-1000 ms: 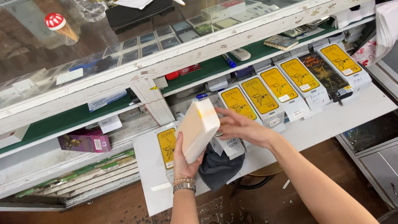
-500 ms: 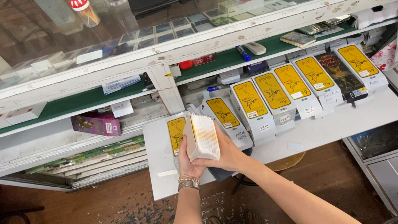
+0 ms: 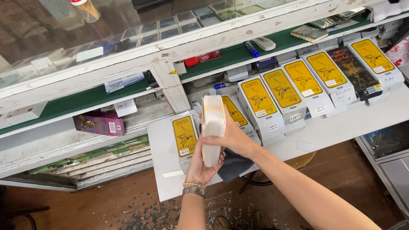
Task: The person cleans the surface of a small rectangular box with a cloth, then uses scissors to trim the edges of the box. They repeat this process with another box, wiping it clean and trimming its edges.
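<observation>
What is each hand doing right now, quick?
Left hand: closed around the bottom of the white box stack.
Right hand: closed on the same stack's side.

A row of yellow-fronted boxes point(image 3: 305, 84) lines the white shelf point(image 3: 351, 123) at centre right. A purple box point(image 3: 99, 124) lies at left, a blue marker point(image 3: 251, 49) above.

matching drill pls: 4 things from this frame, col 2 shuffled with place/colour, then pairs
1. white box
2. magenta box
3. blue marker
4. red-capped bottle

A. on top of the glass counter
B. on the green shelf
C. held in both hands
D. lower shelf, left of the white post

Pairs: 1-C, 2-D, 3-B, 4-A. The left hand supports the box from below; the right hand clasps its side.
</observation>
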